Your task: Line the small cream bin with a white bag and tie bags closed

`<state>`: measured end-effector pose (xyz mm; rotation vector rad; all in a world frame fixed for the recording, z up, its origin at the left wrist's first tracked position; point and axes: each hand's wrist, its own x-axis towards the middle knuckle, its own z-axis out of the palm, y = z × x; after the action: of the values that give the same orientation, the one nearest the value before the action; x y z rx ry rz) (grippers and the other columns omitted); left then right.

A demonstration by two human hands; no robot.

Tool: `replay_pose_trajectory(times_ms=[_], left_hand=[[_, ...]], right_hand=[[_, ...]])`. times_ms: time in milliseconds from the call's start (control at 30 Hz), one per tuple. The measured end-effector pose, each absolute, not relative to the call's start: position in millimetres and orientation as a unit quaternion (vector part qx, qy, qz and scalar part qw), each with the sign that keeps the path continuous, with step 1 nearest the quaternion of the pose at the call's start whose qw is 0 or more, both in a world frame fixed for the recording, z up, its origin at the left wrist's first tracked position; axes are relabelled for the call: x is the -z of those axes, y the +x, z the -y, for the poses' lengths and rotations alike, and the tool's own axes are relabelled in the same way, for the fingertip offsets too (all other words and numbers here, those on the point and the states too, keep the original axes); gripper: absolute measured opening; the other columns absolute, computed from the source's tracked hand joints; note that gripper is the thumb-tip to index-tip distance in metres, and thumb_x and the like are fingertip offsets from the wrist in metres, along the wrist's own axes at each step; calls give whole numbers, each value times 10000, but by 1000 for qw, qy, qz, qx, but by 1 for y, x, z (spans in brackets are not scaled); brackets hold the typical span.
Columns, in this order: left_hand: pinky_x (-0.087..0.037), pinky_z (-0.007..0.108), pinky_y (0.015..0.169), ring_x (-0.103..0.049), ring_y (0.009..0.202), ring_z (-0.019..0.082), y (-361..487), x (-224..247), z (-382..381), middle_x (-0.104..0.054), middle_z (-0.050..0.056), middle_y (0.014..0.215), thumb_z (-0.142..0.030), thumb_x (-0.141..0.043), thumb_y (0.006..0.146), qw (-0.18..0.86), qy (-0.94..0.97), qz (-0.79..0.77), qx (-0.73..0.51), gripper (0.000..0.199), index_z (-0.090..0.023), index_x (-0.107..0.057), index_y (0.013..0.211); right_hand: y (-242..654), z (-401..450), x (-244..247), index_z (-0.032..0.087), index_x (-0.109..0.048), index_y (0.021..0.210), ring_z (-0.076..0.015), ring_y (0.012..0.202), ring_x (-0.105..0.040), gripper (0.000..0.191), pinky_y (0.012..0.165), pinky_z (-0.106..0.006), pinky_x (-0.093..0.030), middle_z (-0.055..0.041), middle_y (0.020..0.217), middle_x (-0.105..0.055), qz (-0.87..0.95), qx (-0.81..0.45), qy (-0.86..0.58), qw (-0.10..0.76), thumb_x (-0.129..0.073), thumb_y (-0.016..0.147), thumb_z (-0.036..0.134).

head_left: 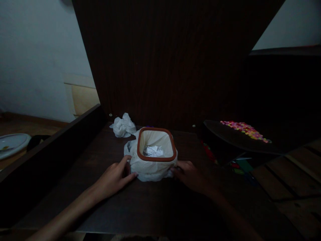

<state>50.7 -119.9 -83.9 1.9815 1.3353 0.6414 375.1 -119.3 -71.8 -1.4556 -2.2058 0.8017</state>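
Note:
A small wastebasket (156,159) with a brown rounded-square rim stands on the dark wooden surface. It is lined with a thin white bin bag (152,172), whose edge hangs loosely over the outside. Crumpled white paper (153,151) lies at the bottom inside. My left hand (117,175) holds the bag's loose edge at the left, its thumb low at the front and its index finger higher up. At the right side, my right hand (187,172) has its fingers closed on the bag just below the rim; shadow hides part of this hand.
A crumpled white plastic bag (123,125) lies behind the wastebasket, near the tall dark panel (160,67). A low side board (62,137) borders the left. Small pink and yellow pieces (244,130) cover part of a dark raised surface at the right, above slatted wood (288,170).

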Motion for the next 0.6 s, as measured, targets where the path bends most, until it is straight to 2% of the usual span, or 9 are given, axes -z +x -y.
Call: replay_pose_trajectory(times_ms=[67,167,233,333,433,600], left_hand=[[-516,330,705,-708,790,242,51,84,118,-737,40,910,-433,-635,875,389,712,-491,-317,361,-239,-532,1162],[-561,362,833,-708,967,251,54,83,115,-716,80,1166,-417,-724,816,521,578,-466,-421,458,-256,-534,1200],[-583,361,836,-693,1046,258,58,82,116,-652,86,1324,-395,-796,759,590,465,-459,-475,537,-274,-551,1221],[-614,339,766,-656,1143,271,69,77,118,-509,45,1513,-285,-826,734,620,330,-465,-538,527,-309,-601,1209],[-629,335,732,-667,1108,243,81,68,121,-514,34,1505,-173,-753,792,619,249,-470,-578,441,-302,-622,1193],[-611,273,662,-713,974,207,94,55,118,-681,80,1267,-160,-653,891,632,194,-457,-595,350,-251,-612,1227]], right_hand=[[375,118,74,217,-678,915,-254,909,-681,205,847,-381,-500,-69,893,-741,765,-301,-506,260,-525,919,353],[372,116,77,227,-649,920,-217,838,-678,142,782,-343,-513,-46,911,-737,690,-380,-490,373,-571,878,337],[366,115,80,240,-631,927,-201,820,-678,141,764,-327,-519,-23,901,-729,598,-442,-486,459,-623,817,329],[353,115,82,266,-618,973,-206,924,-691,322,791,-322,-530,-15,1032,-729,437,-510,-469,574,-711,666,282],[338,118,80,285,-628,1065,-231,1081,-669,429,850,-350,-540,-43,1235,-692,332,-554,-433,629,-745,655,334],[317,115,78,307,-632,1178,-262,1261,-600,488,989,-416,-518,-49,1359,-645,289,-589,-389,647,-747,732,467]])
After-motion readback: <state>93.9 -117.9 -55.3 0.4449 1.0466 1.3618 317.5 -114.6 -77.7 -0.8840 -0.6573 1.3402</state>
